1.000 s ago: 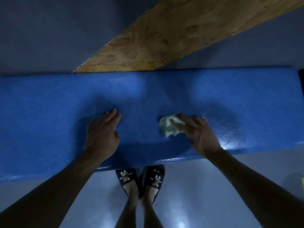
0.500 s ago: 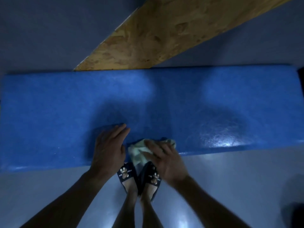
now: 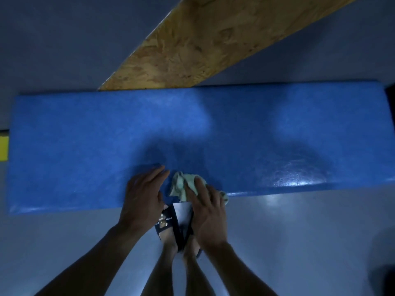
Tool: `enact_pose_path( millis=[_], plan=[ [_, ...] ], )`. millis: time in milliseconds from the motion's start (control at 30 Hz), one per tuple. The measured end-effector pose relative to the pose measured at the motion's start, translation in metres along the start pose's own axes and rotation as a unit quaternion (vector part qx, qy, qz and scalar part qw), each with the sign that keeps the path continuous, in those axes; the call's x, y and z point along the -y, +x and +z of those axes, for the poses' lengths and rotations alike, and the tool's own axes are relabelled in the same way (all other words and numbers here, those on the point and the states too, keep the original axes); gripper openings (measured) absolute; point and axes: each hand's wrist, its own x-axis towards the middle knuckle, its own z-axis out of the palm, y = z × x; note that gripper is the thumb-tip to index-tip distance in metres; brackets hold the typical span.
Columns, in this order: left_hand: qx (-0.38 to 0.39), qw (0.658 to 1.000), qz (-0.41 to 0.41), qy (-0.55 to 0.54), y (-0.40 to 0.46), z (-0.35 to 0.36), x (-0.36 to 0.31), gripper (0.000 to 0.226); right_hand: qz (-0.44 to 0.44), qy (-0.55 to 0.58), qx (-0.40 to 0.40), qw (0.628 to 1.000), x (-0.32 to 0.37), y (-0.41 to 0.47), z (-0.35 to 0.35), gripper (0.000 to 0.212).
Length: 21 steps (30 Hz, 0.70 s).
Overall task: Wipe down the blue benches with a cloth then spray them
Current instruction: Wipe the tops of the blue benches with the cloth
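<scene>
A long blue bench (image 3: 85, 146) runs across the view from left to right. My right hand (image 3: 208, 208) presses a crumpled pale green cloth (image 3: 181, 184) onto the bench's near edge, fingers spread over it. Just left of the cloth, my left hand (image 3: 143, 195) lies flat on the bench top, palm down and holding nothing. A wet sheen shows on the bench surface to the right (image 3: 299, 174). No spray bottle is in sight.
A wooden board (image 3: 213, 43) slants away behind the bench. My feet in dark sandals (image 3: 168, 223) stand on the grey floor (image 3: 299, 231) right against the bench's front. A yellow object (image 3: 3, 148) touches the bench's left end.
My right hand dragged the cloth leftward along the bench and toward its near edge, ending beside my left hand. The left hand stayed flat on the bench.
</scene>
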Motion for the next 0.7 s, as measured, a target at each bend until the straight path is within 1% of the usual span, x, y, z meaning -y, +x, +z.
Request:
enact_pose_path(
  millis=[67, 100, 133, 167, 200, 267, 300, 367, 433, 533, 567, 600, 633, 700],
  plan=[
    [-0.003, 1.0, 0.005, 0.006, -0.002, -0.001, 0.002, 0.061, -0.103, -0.043, 0.036, 0.993, -0.036, 0.001, -0.015, 0.059],
    [-0.003, 1.0, 0.007, 0.005, -0.002, -0.001, 0.003, 0.062, -0.13, -0.069, 0.039, 0.988, -0.057, 0.001, -0.024, 0.058],
    [-0.005, 1.0, 0.008, 0.004, -0.004, -0.001, 0.003, 0.061, -0.123, -0.092, 0.036, 0.988, -0.079, 0.0, -0.036, 0.061],
    [-0.005, 1.0, 0.007, 0.003, -0.005, 0.0, 0.005, 0.061, -0.086, -0.114, 0.03, 0.989, -0.099, -0.001, -0.048, 0.067],
    [-0.004, 1.0, 0.005, 0.003, -0.008, 0.002, 0.006, 0.061, -0.029, -0.13, 0.022, 0.991, -0.119, -0.005, -0.061, 0.075],
    [0.006, 1.0, 0.005, 0.0, -0.012, 0.005, 0.009, 0.06, 0.085, -0.123, -0.009, 0.989, -0.148, -0.012, -0.08, 0.084],
    [0.009, 1.0, 0.005, -0.001, -0.013, 0.007, 0.011, 0.061, 0.122, -0.114, -0.023, 0.986, -0.156, -0.014, -0.084, 0.084],
    [0.01, 1.0, 0.004, -0.01, -0.014, 0.01, 0.012, 0.061, 0.148, -0.107, -0.055, 0.982, -0.157, -0.015, -0.079, 0.08],
    [0.007, 1.0, -0.002, -0.021, -0.017, 0.013, 0.014, 0.059, 0.175, -0.072, -0.101, 0.977, -0.139, -0.012, -0.063, 0.071],
    [0.015, 0.999, 0.008, -0.038, -0.022, 0.013, 0.02, 0.063, 0.303, 0.028, -0.138, 0.942, -0.081, -0.001, -0.027, 0.072],
    [0.02, 0.999, 0.011, -0.043, -0.023, 0.012, 0.024, 0.062, 0.324, 0.055, -0.142, 0.934, -0.055, 0.002, -0.015, 0.073],
    [0.024, 0.999, 0.01, -0.045, -0.024, 0.01, 0.027, 0.062, 0.317, 0.073, -0.138, 0.936, -0.028, 0.004, -0.004, 0.074],
    [0.026, 0.999, 0.01, -0.047, -0.024, 0.009, 0.031, 0.062, 0.284, 0.077, -0.126, 0.947, -0.002, 0.003, 0.007, 0.074],
    [0.022, 0.999, 0.015, -0.047, -0.026, 0.006, 0.038, 0.06, 0.179, 0.053, -0.089, 0.978, 0.035, -0.001, 0.026, 0.07]
  ],
)
